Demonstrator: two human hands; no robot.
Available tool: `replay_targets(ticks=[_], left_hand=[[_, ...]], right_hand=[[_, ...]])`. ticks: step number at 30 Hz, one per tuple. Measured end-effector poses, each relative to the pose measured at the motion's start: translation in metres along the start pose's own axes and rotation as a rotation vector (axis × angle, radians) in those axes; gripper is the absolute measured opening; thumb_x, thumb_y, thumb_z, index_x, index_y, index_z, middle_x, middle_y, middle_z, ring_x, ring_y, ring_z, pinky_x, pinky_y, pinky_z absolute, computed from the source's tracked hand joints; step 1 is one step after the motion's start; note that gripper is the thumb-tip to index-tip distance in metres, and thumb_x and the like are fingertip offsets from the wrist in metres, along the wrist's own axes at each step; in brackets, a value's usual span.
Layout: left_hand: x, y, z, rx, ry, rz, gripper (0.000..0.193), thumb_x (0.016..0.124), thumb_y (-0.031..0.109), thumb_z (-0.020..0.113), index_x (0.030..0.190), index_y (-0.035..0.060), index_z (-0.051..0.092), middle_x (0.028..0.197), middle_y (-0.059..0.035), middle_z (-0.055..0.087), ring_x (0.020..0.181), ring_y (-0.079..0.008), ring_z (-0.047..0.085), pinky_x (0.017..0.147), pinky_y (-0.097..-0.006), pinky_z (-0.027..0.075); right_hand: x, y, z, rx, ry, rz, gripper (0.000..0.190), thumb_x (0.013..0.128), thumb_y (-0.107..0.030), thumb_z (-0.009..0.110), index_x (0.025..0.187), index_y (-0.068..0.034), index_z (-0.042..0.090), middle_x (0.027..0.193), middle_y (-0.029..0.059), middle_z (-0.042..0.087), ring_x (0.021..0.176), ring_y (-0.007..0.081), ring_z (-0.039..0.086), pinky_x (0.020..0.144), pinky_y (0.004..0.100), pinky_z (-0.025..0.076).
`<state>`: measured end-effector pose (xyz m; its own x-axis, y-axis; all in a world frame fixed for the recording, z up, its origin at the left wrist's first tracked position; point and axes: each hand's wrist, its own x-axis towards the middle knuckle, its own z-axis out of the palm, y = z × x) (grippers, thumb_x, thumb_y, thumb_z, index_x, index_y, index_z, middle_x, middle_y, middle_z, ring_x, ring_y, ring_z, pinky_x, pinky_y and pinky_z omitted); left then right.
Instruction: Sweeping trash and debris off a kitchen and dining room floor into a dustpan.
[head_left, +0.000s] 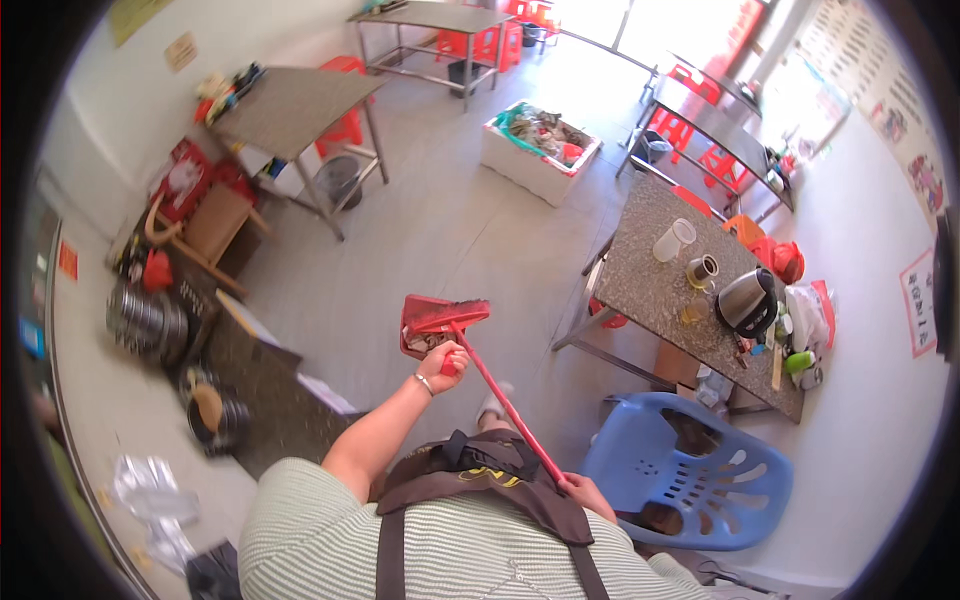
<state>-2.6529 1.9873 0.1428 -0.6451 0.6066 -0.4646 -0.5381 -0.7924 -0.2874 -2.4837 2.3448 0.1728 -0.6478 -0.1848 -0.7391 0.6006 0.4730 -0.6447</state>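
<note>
My left hand grips the red handle of a dustpan, which holds crumpled litter. Lower right, my right hand is closed around the end of a broom's red stick. The stick runs up and left from there, passing beside my left hand. At its far end the broom head, with dark bristles, lies over the dustpan's opening. Both are in front of my dark apron.
A blue plastic chair stands close on my right, below a speckled table with a kettle. Ahead is a white foam box of refuse. Left are a wooden chair, metal pots and another table.
</note>
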Motion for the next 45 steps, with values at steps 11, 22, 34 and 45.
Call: replay_targets(ticks=[11, 22, 34, 45], left_hand=[[0.135, 0.152, 0.179, 0.056, -0.055, 0.034, 0.014, 0.075, 0.006, 0.043, 0.063, 0.0058, 0.039, 0.059, 0.0012, 0.038, 0.046, -0.0046, 0.039, 0.039, -0.0159, 0.035], [0.314, 0.294, 0.371, 0.774, 0.121, 0.013, 0.007, 0.076, 0.006, 0.044, 0.072, 0.0075, 0.039, 0.058, 0.0022, 0.039, 0.044, -0.0035, 0.037, 0.036, -0.0152, 0.032], [0.553, 0.416, 0.515, 1.567, 0.392, -0.095, 0.012, 0.068, 0.007, 0.052, 0.061, 0.0065, 0.043, 0.053, 0.0001, 0.044, 0.040, -0.0075, 0.042, 0.034, -0.0196, 0.035], [0.678, 0.504, 0.523, 2.338, 0.857, -0.275, 0.012, 0.064, 0.008, 0.052, 0.075, 0.0029, 0.052, 0.065, -0.0074, 0.055, 0.050, -0.0157, 0.053, 0.041, -0.0296, 0.044]], right_hand=[[0.168, -0.193, -0.127, 0.007, 0.025, 0.011, 0.030, 0.080, -0.022, 0.046, 0.105, -0.007, 0.050, 0.059, 0.0012, 0.049, 0.047, 0.0079, 0.043, 0.041, 0.0220, 0.037], [0.319, -0.350, -0.188, 0.558, 0.097, -0.014, 0.032, 0.082, -0.021, 0.043, 0.111, -0.009, 0.046, 0.056, -0.0028, 0.045, 0.043, 0.0040, 0.037, 0.038, 0.0175, 0.031], [0.474, -0.474, -0.278, 0.867, 0.257, -0.014, 0.032, 0.083, -0.022, 0.043, 0.113, -0.013, 0.042, 0.058, -0.0013, 0.045, 0.041, 0.0052, 0.038, 0.036, 0.0171, 0.031], [0.564, -0.525, -0.454, 0.611, 0.410, 0.126, 0.025, 0.082, -0.018, 0.043, 0.105, -0.010, 0.049, 0.052, -0.0040, 0.044, 0.039, 0.0043, 0.037, 0.035, 0.0177, 0.030]])
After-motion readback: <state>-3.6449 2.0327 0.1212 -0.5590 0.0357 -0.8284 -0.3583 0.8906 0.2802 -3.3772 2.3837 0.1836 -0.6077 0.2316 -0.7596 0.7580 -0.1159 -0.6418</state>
